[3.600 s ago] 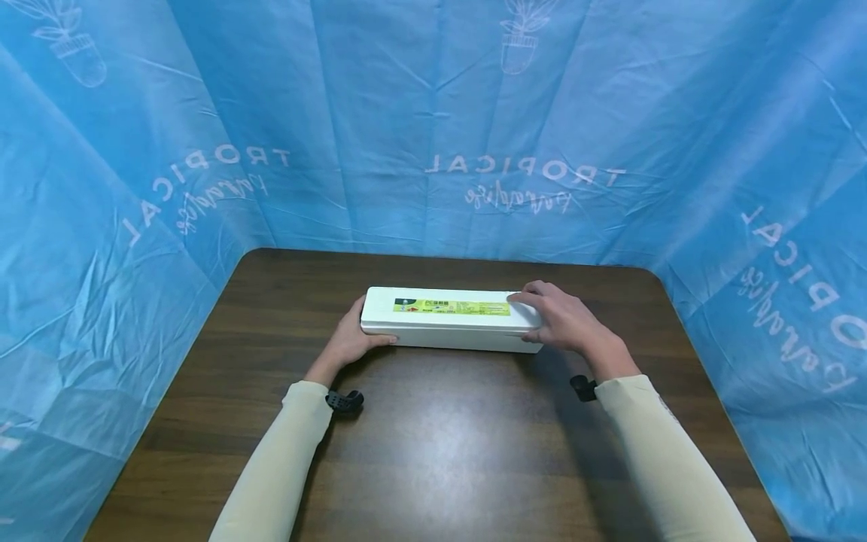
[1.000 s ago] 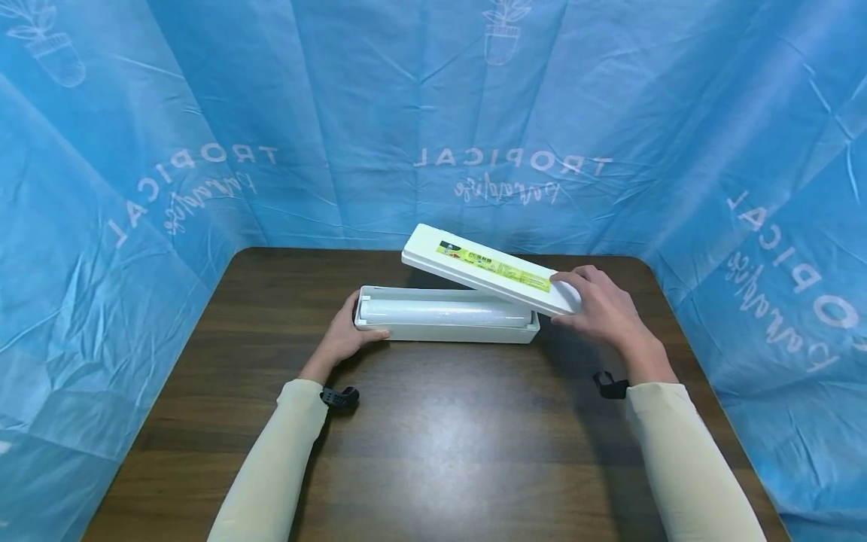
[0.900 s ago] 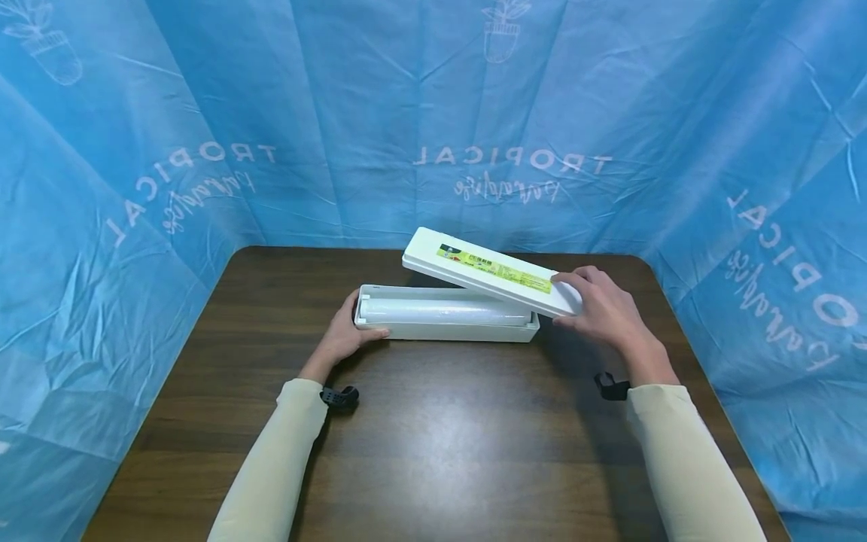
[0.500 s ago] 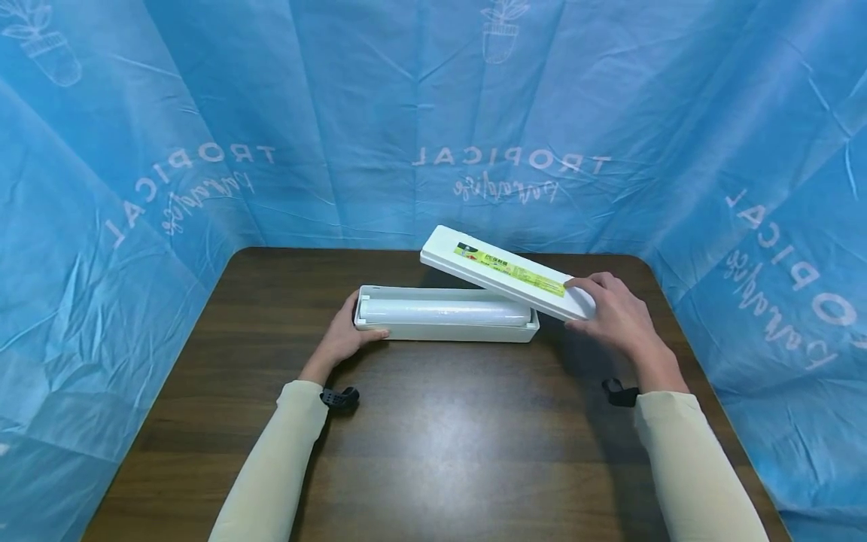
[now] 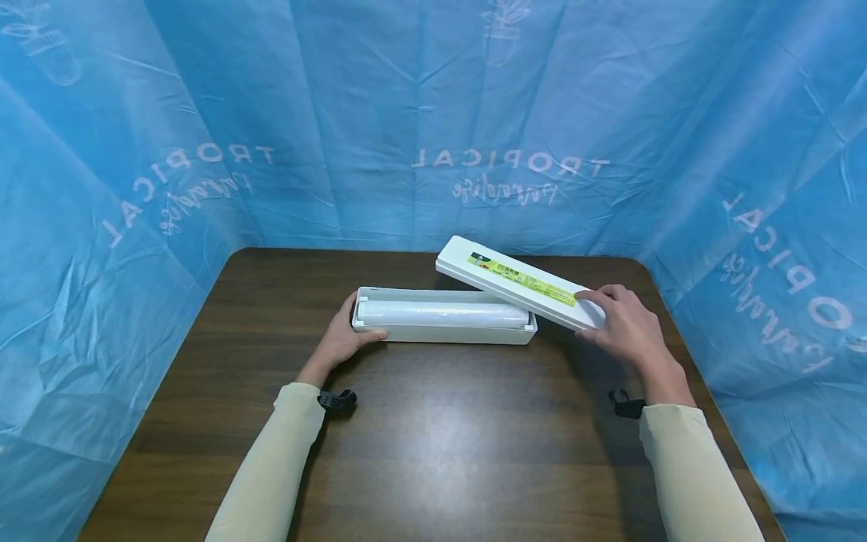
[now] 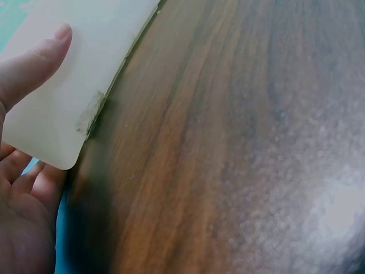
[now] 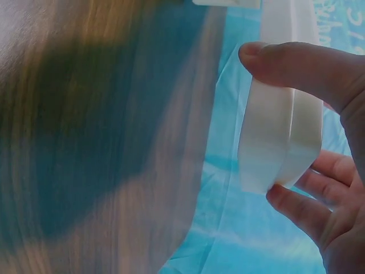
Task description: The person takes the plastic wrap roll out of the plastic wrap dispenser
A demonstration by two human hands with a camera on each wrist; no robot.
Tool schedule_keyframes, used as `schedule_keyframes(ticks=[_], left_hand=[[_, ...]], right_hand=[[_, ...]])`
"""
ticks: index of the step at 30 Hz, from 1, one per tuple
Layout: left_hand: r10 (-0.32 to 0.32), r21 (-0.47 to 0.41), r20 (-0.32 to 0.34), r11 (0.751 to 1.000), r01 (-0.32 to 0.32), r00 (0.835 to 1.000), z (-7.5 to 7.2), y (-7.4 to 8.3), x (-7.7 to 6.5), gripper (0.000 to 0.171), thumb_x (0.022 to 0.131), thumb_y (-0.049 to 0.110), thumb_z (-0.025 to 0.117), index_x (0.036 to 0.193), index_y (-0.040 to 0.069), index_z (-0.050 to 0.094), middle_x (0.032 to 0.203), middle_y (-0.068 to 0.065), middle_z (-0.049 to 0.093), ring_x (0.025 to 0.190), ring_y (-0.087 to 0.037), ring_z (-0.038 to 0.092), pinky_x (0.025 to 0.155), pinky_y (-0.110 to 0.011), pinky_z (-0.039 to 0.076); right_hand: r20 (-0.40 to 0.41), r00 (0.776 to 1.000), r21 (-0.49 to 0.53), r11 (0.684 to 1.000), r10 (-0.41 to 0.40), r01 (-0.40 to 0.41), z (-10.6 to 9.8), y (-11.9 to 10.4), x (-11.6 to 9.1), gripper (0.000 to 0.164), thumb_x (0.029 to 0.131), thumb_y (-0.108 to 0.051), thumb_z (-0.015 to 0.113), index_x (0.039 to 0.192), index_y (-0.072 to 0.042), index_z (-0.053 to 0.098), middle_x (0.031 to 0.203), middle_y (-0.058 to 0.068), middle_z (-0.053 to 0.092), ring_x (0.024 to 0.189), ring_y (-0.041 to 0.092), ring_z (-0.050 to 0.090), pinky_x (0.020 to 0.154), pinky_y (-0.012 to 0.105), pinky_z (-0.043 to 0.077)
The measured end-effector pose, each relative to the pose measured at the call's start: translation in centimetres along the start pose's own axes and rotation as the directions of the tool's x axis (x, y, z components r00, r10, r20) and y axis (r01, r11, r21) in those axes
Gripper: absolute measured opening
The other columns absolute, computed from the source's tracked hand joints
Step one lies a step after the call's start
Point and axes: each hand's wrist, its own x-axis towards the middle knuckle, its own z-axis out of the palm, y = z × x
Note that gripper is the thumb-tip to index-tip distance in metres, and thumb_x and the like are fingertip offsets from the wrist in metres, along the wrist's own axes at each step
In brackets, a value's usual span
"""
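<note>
A long white box point(image 5: 447, 334) sits uncovered on the table, with a roll of plastic wrap point(image 5: 443, 313) lying inside it. My left hand point(image 5: 342, 335) grips the box's left end, thumb on the front wall; the left wrist view shows the thumb across the white wall point(image 6: 102, 63) and the fingers around the end. My right hand point(image 5: 626, 324) holds the right end of the white lid point(image 5: 501, 265), which bears a yellow-green label. The lid slants above the box's right rear corner. In the right wrist view, thumb and fingers pinch the lid's end point(image 7: 279, 131).
The dark wooden table point(image 5: 433, 452) has rounded far corners. A blue curtain point(image 5: 366, 113) with white lettering surrounds its back and sides. A black strap sits on each wrist, the left strap point(image 5: 337, 401) and the right strap point(image 5: 626, 405).
Since the oldest frame, the lid has come off the box, baring the roll. Over the last second my right hand has shifted it right and slightly nearer. The left hand has stayed put.
</note>
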Motion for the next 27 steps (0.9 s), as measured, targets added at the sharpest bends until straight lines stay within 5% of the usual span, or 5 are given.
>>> schedule_keyframes(ticks=[27], left_hand=[[-0.033, 0.024, -0.016, 0.999, 0.033, 0.999, -0.1, 0.2, 0.1, 0.103, 0.062, 0.045, 0.078, 0.142, 0.029, 0.015, 0.130, 0.002, 0.037, 0.108, -0.019, 0.043, 0.091, -0.045, 0.035]], right_hand=[[0.046, 0.994, 0.016, 0.995, 0.102, -0.103, -1.1, 2.7, -2.4, 0.070, 0.066, -0.048, 0.074, 0.126, -0.020, 0.053, 0.119, 0.020, 0.038, 0.102, 0.039, 0.032, 0.068, 0.056, 0.032]])
